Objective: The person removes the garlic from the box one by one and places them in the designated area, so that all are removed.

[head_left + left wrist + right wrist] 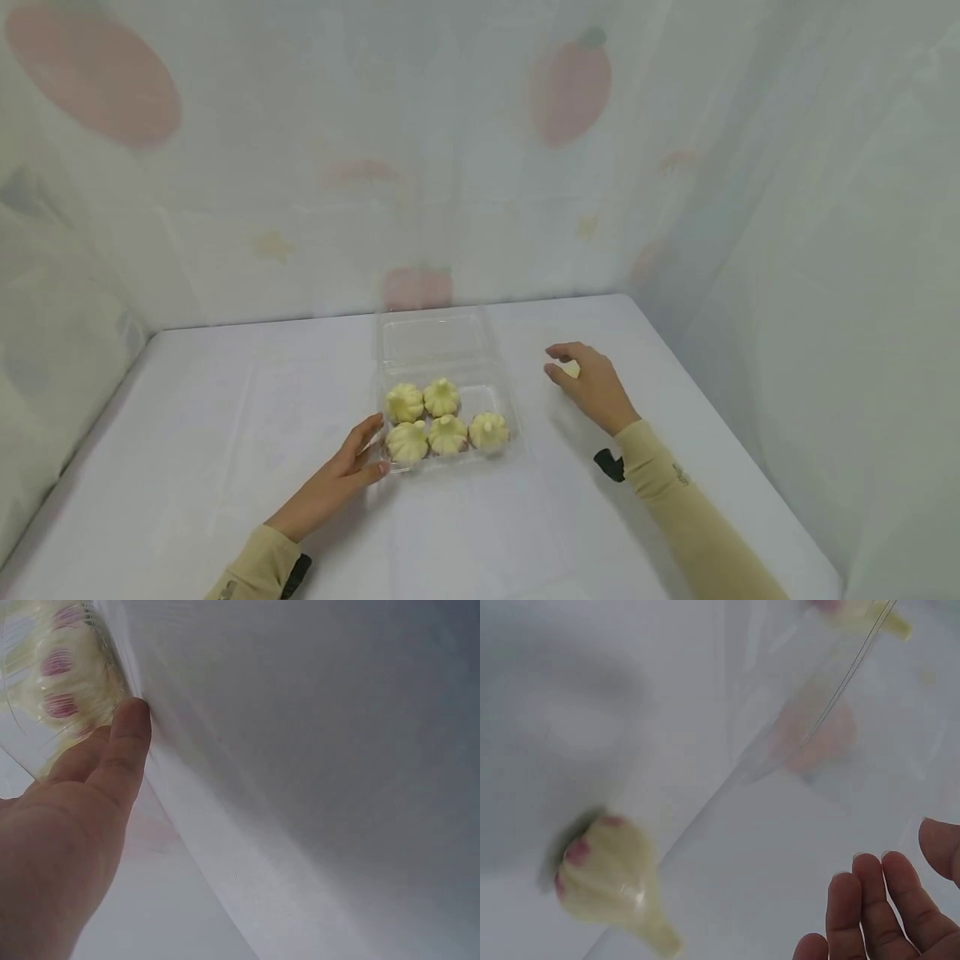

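Note:
A clear plastic clamshell box lies with its lid flipped back behind it. Several pale yellow garlic bulbs with purple-marked bases sit in its tray, leaving a gap at the back right. My left hand touches the box's left side with extended fingers, the thumb by its front left corner. To the right of the box, my right hand hovers over a single garlic bulb, mostly hidden by the hand from above. In the right wrist view, that garlic bulb lies apart from the loosely bent fingers.
A white cloth-covered table carries everything. Behind it hangs a pale curtain with fruit prints, and further curtains close in the left and right sides. The edge of a clear item shows at the bottom of the head view.

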Tool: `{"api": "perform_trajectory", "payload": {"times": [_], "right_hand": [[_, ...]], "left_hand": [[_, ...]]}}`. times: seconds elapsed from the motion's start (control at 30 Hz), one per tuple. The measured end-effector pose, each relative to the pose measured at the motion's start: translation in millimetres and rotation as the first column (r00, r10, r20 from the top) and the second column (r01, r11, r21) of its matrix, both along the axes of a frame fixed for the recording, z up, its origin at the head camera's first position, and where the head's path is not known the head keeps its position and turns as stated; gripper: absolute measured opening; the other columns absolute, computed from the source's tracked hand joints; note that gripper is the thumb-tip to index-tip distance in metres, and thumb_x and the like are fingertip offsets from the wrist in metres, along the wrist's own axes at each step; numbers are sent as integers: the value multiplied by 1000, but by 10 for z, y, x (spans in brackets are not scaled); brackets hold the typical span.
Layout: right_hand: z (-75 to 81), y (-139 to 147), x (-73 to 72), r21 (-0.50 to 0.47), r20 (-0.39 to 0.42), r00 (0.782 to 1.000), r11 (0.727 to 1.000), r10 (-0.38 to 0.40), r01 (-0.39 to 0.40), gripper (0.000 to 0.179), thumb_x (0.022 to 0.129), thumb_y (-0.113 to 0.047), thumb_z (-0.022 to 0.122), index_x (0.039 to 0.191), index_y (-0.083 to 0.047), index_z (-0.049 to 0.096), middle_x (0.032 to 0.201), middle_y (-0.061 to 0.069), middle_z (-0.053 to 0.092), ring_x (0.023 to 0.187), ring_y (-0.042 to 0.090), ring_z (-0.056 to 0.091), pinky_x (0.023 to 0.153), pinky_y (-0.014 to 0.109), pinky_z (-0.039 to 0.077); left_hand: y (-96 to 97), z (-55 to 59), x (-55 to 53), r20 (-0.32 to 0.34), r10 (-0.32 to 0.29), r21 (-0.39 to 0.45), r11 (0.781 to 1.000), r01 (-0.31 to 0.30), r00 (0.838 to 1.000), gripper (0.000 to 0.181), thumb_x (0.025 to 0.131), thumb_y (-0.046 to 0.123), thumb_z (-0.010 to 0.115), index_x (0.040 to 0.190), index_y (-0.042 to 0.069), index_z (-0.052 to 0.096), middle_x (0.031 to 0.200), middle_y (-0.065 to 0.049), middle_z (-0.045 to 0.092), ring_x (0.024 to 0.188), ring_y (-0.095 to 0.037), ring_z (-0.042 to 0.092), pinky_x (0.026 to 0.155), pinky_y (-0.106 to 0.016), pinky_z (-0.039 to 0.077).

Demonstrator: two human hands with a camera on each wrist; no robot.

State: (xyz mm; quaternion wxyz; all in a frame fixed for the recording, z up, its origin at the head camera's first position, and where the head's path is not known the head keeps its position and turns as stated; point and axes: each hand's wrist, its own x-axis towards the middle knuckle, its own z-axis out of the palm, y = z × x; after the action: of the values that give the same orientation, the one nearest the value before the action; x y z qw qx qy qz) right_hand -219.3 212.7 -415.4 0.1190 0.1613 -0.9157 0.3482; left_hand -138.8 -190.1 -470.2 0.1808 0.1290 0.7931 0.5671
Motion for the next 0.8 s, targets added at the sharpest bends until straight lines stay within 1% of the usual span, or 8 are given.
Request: {"api": "perform_trajectory", "payload": {"times": [0.13,0.23,0.33,0.53,0.67,0.8], "right_hand": [[-25,-178,121,-74,59,996,995,67,-62,36,100,-32,67,129,-10,66,123,1,67,113,21,59,95,52,49],[-67,-283,189,-125,110,988,987,112,-98,37,100,-34,67,128,-9,66,122,2,67,113,19,59,92,53,49],[-124,-358,240,-153,138,979,980,148,-127,39,100,-34,67,128,-8,66,123,4,67,113,18,58,92,55,49],[-246,-456,292,-157,168,967,974,192,-166,40,98,-36,69,129,-11,66,123,4,67,114,18,58,97,56,47],[-304,-505,313,-164,184,957,967,224,-195,40,98,-33,70,129,-8,65,124,10,67,115,21,58,99,57,46],[-350,-553,337,-149,158,957,964,244,-221,36,98,-28,70,127,-5,66,122,11,68,113,24,60,98,57,46]], "left_hand": [[0,-1,2,2,-1,-3,1000,1,1000,80,105,34,56,163,18,4,168,-15,3,149,-47,13,114,-63,23],[0,5,4,7,-2,-5,1000,2,1000,80,106,35,56,163,18,3,168,-15,2,149,-47,11,114,-64,23],[1,10,5,14,-3,-3,1000,3,1000,80,106,35,55,163,19,2,168,-15,1,149,-47,9,114,-65,21],[-1,1,-3,24,-2,-2,1000,2,1000,80,106,36,55,163,20,1,168,-14,0,149,-48,8,114,-67,19],[0,-5,-5,24,-4,6,1000,4,1000,80,106,35,55,163,19,1,168,-14,0,149,-48,8,114,-67,19],[-1,-5,-5,21,-4,6,1000,4,1000,80,106,36,55,163,19,1,168,-14,0,149,-48,8,114,-66,19]]}}
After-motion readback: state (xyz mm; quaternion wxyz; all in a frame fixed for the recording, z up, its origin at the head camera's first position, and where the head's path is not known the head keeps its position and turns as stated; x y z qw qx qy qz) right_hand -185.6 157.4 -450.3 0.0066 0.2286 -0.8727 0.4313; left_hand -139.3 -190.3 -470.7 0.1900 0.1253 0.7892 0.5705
